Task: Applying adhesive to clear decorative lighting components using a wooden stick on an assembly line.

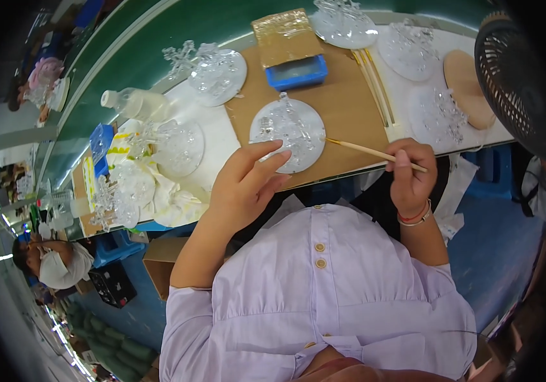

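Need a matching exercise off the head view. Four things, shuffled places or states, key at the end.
Things
1. Right hand
2. Fan
3. Left hand
4. Clear bottle

Places or states
A. Fingers over a white disc
B. Left of the brown sheet, white cap on
C. Pinching a thin brush
D. Black, toward the picture's right edge

Right pairs: 1-C, 2-D, 3-A, 4-B

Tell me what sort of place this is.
Probably a workshop or factory floor: several similar pale discs are set out, the right hand holds a slim brush, and another person shows in the background.
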The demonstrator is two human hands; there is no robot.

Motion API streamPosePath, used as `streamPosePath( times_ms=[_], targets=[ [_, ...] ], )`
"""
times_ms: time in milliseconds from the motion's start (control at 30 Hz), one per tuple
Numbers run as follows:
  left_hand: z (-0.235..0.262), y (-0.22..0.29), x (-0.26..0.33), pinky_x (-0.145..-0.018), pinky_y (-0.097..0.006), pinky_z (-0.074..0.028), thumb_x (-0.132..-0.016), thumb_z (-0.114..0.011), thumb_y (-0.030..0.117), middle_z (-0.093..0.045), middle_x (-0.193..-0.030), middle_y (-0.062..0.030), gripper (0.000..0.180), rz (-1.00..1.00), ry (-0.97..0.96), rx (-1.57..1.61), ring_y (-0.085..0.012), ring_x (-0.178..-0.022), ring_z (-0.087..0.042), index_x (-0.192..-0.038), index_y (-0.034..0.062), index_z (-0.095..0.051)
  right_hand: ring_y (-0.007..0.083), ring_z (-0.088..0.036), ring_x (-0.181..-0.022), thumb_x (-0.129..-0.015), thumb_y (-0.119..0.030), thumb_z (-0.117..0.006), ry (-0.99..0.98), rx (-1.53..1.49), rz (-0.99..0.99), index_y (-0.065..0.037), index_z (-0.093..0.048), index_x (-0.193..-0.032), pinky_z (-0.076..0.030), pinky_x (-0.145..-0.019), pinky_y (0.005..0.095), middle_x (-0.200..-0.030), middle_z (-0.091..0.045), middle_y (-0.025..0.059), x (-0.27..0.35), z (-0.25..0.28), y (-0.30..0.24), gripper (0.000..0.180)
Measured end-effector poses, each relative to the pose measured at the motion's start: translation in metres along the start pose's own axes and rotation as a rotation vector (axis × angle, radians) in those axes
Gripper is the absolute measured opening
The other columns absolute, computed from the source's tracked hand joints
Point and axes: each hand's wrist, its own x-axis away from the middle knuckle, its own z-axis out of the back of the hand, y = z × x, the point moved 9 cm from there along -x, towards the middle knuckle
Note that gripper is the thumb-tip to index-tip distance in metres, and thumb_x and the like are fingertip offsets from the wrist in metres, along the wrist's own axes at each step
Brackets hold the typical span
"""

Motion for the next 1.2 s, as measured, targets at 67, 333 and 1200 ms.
streamPosePath(
  times_ms=[67, 333, 1200],
  targets=[
    [-0.009, -0.003, -0.005, -0.075, -0.035, -0.053, -0.073, -0.076, 0.003, -0.063, -0.113, -0.0093, 0.038, 0.007, -0.017, 0.023, -0.0284, -0.093, -0.063, -0.109, 0.0093, -0.065, 0.0124, -0.051, -0.06, -0.094, -0.003, -0.048, -0.039, 0.057, 0.049, -0.001, -0.048, -0.093, -0.043, -0.056, 0.0244, -0.083, -0.061, 0.0147, -0.004, -0.008, -0.005, 0.002],
    [-0.022, -0.016, -0.013, -0.066, -0.029, -0.055, -0.074, -0.074, -0.002, -0.068, -0.092, -0.0073, 0.023, 0.084, -0.053, 0.008, -0.0228, -0.081, -0.068, -0.095, 0.0062, -0.069, 0.0252, -0.058, -0.062, -0.085, 0.004, -0.054, -0.207, 0.094, 0.18, -0.001, -0.053, -0.09, -0.047, -0.057, 0.0312, -0.08, -0.063, 0.0147, -0.003, -0.034, -0.017, 0.007],
    [-0.035, -0.004, -0.036, -0.057, -0.029, -0.051, -0.073, -0.077, 0.005, -0.067, -0.084, -0.0056, 0.021, 0.037, 0.016, 0.027, -0.0217, -0.069, -0.065, -0.093, 0.0079, -0.07, 0.0256, -0.058, -0.062, -0.086, 0.004, -0.055, -0.165, 0.134, 0.205, -0.001, -0.051, -0.089, -0.047, -0.057, 0.0314, -0.079, -0.062, 0.0137, -0.013, -0.018, -0.015, 0.007]
  ],
)
